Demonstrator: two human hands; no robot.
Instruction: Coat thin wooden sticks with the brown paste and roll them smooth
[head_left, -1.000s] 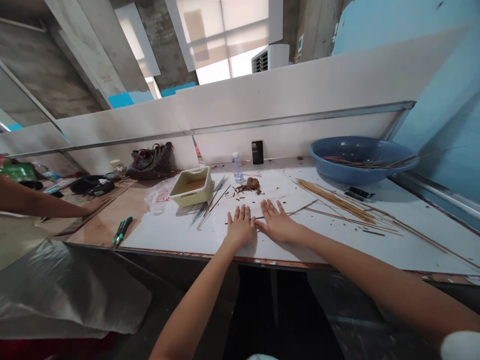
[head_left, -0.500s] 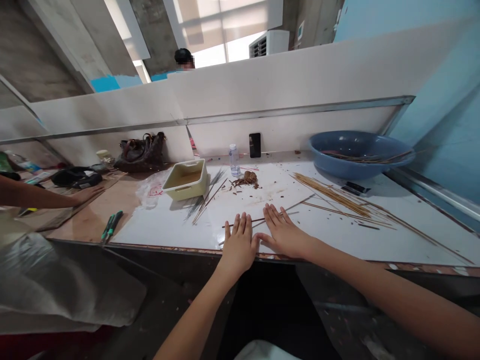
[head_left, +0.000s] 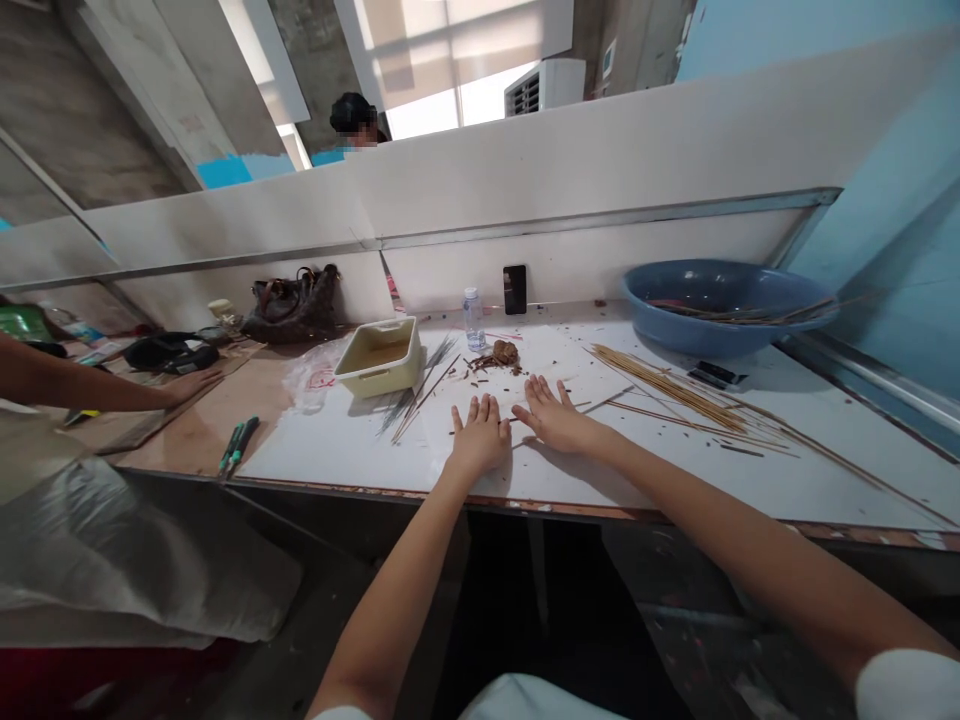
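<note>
thin dark-brown stick (head_left: 514, 420) just below frame centre, partly hidden under hands on flat white tabletop (head_left: 315, 450). left hand (head_left: 480, 437), right hand (head_left: 553, 417) palm-down, slightly apart, fingers spread, clamped on nothing. step looks like rolling or pressing stick; next move likely wants even pressure. front edge near wrists; forward room reaches crumbly brown clump (head_left: 505, 352).

The table (head_left: 330, 455) supports a basin (head_left: 690, 338), a tub (head_left: 384, 379), a bottle (head_left: 473, 325), sticks (head_left: 669, 388), a brown lump (head_left: 507, 352), pliers (head_left: 244, 440) and a bag (head_left: 296, 312).
</note>
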